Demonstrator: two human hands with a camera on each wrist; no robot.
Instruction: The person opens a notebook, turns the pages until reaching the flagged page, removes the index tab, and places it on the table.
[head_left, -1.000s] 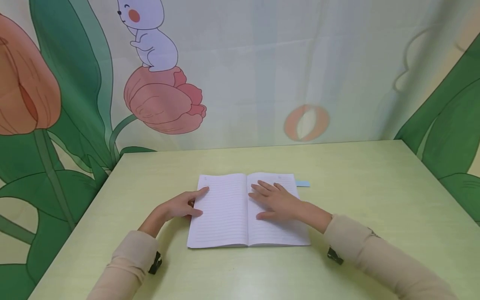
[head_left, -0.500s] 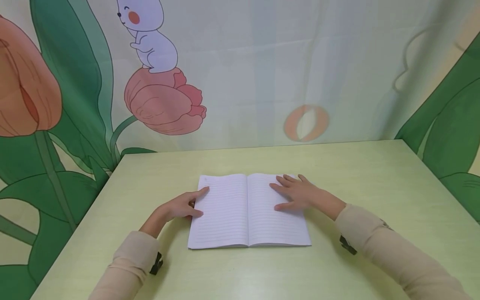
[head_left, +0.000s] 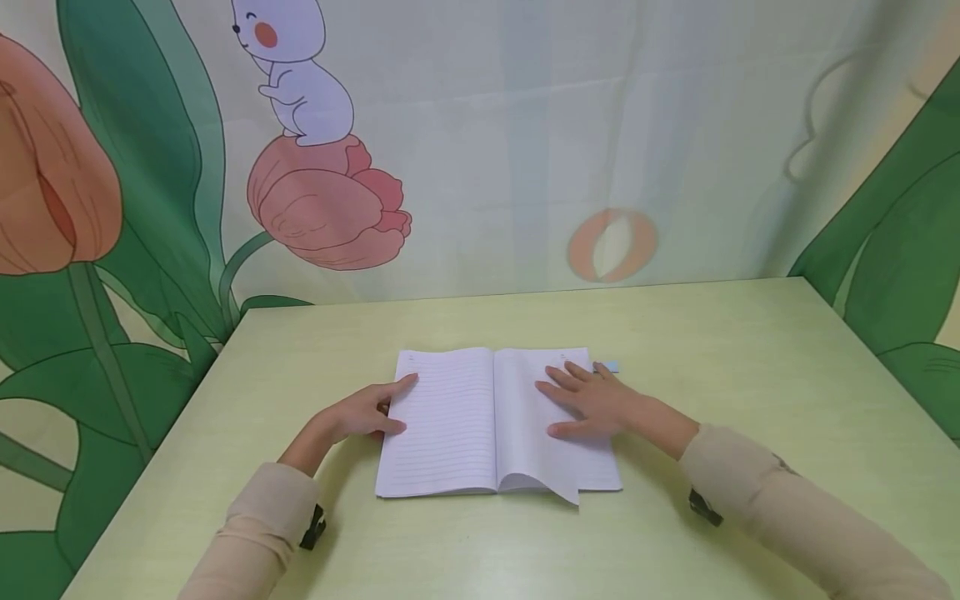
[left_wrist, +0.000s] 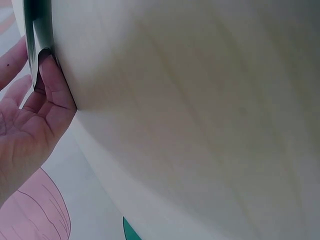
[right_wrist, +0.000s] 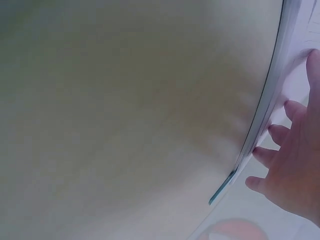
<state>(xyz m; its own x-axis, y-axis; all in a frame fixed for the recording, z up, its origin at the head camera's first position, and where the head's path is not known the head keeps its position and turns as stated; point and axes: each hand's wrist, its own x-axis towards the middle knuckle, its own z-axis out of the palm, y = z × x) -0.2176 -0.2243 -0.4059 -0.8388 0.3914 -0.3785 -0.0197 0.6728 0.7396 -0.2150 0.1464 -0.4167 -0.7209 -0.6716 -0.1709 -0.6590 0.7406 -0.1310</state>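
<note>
An open notebook (head_left: 442, 425) with lined white pages lies on the table. My left hand (head_left: 363, 410) holds its left edge, with thumb and index finger on top of the page. In the left wrist view, other fingers of the left hand (left_wrist: 42, 107) curl in at the notebook's edge. Spread over the right side is my right hand (head_left: 592, 406), its fingers straight on the paper. One loose right-hand page (head_left: 525, 454) bulges up from the spine, its lower corner sticking out past the front edge. A light blue tab (head_left: 612, 367) juts from the right edge, partly behind the fingers.
The pale green table (head_left: 735, 358) extends around the notebook on all sides. Behind it hangs a backdrop curtain (head_left: 480, 167) printed with tulips and a white animal. Small black devices (head_left: 705, 507) sit at both sleeves' cuffs.
My right hand has slid right across the page, then slightly down. The right page has buckled and its lower corner has shifted out. The left hand has kept its hold.
</note>
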